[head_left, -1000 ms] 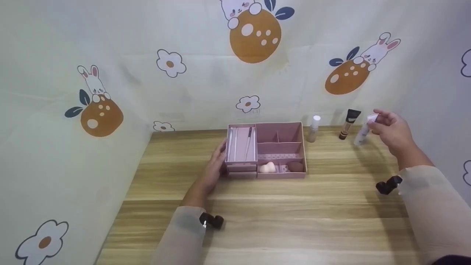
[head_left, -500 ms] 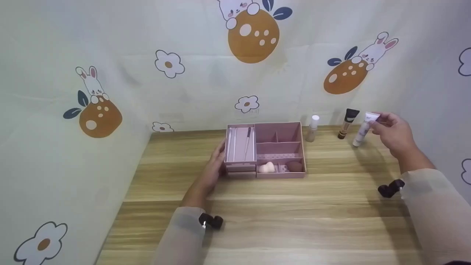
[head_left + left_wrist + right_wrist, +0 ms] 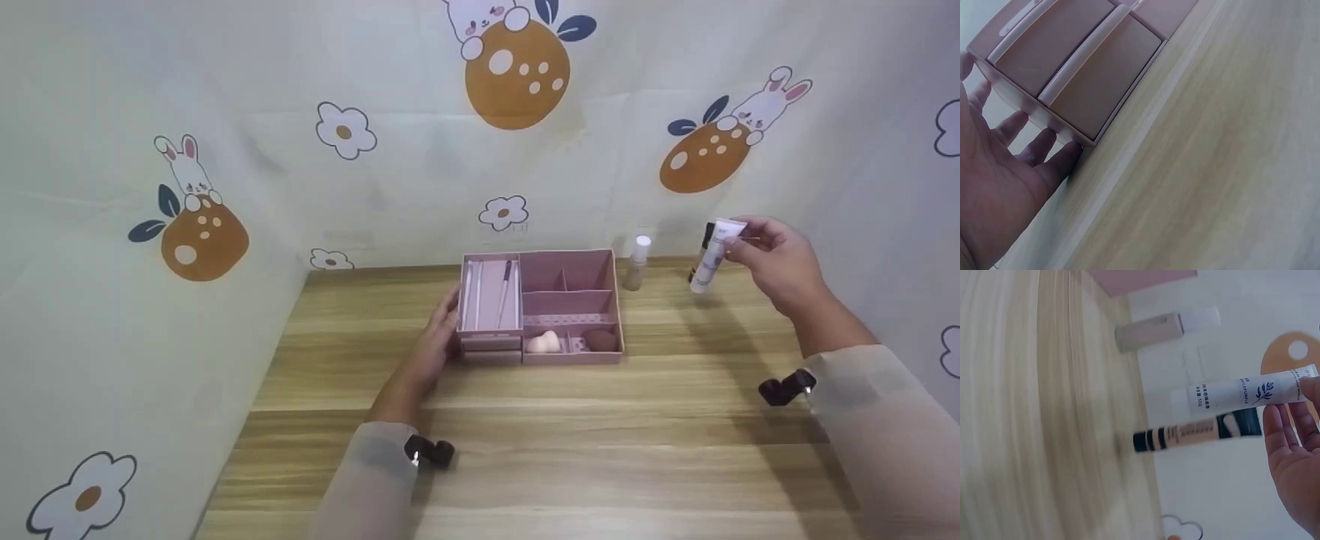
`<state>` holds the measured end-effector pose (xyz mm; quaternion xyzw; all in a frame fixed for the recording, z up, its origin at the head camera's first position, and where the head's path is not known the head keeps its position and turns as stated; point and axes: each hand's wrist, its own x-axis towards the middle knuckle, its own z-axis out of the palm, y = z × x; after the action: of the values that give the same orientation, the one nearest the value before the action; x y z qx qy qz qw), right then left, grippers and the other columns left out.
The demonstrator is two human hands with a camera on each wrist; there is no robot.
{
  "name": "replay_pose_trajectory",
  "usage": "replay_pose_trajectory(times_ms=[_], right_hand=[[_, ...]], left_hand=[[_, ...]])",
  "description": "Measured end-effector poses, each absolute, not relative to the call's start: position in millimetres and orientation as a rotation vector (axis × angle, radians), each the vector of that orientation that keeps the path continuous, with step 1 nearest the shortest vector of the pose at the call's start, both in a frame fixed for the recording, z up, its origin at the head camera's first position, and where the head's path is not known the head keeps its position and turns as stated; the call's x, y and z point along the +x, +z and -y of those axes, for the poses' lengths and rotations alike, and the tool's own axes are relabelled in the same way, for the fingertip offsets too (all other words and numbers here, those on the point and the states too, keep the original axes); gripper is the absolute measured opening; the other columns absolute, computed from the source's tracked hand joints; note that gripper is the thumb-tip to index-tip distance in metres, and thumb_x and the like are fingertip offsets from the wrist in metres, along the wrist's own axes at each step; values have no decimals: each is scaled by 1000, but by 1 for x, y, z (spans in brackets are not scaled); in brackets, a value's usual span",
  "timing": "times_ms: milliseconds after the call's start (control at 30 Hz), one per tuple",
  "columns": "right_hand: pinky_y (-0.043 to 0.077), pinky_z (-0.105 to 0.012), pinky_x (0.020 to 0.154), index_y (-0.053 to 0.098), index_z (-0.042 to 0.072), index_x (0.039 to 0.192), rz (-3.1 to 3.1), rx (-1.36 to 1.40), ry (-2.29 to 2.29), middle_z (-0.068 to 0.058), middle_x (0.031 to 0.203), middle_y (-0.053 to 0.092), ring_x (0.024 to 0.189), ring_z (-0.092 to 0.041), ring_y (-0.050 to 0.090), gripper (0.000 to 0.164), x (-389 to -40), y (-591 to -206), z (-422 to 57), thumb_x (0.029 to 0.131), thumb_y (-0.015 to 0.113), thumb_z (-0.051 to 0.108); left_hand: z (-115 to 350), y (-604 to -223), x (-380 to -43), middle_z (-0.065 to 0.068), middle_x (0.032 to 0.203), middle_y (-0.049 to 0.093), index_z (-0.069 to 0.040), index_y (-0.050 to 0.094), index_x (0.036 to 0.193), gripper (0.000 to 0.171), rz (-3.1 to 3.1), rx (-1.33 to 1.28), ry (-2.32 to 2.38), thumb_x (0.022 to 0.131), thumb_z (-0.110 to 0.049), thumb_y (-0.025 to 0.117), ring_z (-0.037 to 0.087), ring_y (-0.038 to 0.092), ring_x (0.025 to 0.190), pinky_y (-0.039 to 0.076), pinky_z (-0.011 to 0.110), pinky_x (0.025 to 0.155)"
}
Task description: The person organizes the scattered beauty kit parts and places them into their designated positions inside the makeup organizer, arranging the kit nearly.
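Note:
My right hand (image 3: 784, 266) pinches a white cosmetic tube (image 3: 712, 255) by its flat crimped end, cap downward. In the right wrist view, blue print and a leafy sprig mark this tube (image 3: 1247, 394); it appears off the table. Partly behind it in the head view stands a black-and-beige tube (image 3: 707, 236). At the left side of a pink makeup organizer (image 3: 574, 358), my left hand (image 3: 431, 349) rests its fingers on the wall. The left wrist view has those fingers (image 3: 1039, 149) spread along the side, beside two drawers (image 3: 1103, 70). The thumb is mostly out of sight.
A small white-capped bottle (image 3: 637, 262) stands just right of the organizer. Thin sticks and a brush (image 3: 506, 289) lie in the organizer's top-left tray; a cream sponge (image 3: 544, 342) and a brown one (image 3: 600, 340) sit in its front compartment. Patterned cloth (image 3: 412, 172) backs the wooden table (image 3: 600, 450).
The right hand has taken the white tube up and left, so it now overlaps the black-and-beige tube in the head view. My left hand and the organizer have stayed put.

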<state>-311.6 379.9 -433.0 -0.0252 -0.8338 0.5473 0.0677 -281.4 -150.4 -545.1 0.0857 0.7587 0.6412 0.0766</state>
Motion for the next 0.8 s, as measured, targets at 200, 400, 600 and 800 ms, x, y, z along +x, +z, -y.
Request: replay_pose_trajectory(times_ms=[200, 400, 600, 800], right_hand=[[57, -10, 92, 59, 10, 144, 2493, 5, 1688, 12, 123, 64, 113, -2, 65, 43, -308, -421, -350, 107, 68, 29], [60, -15, 93, 63, 8, 138, 2448, 90, 1743, 8, 122, 69, 113, -6, 69, 36, -309, -408, -318, 107, 68, 25], [62, -20, 93, 66, 6, 134, 2382, 193, 1817, 0, 121, 69, 111, -12, 70, 33, -317, -402, -282, 105, 71, 19], [62, -22, 92, 69, 8, 131, 2350, 239, 1882, -1, 115, 69, 107, -16, 70, 29, -327, -402, -247, 103, 71, 14]], left_hand=[[150, -546, -282, -13, 177, 25, -62, 29, 160, 48, -2305, 266, 1914, 112, -58, 36, 25, 13, 169, 7, 64, 136], [150, -547, -284, -12, 178, 25, -57, 29, 162, 50, -2301, 265, 1922, 113, -56, 36, 26, 13, 169, 6, 62, 136], [150, -545, -283, -14, 178, 25, -56, 26, 165, 54, -2310, 233, 1893, 112, -59, 37, 26, 15, 169, 7, 65, 135], [151, -545, -282, -18, 177, 25, -58, 25, 164, 56, -2311, 218, 1878, 110, -63, 37, 25, 15, 169, 8, 65, 135]])
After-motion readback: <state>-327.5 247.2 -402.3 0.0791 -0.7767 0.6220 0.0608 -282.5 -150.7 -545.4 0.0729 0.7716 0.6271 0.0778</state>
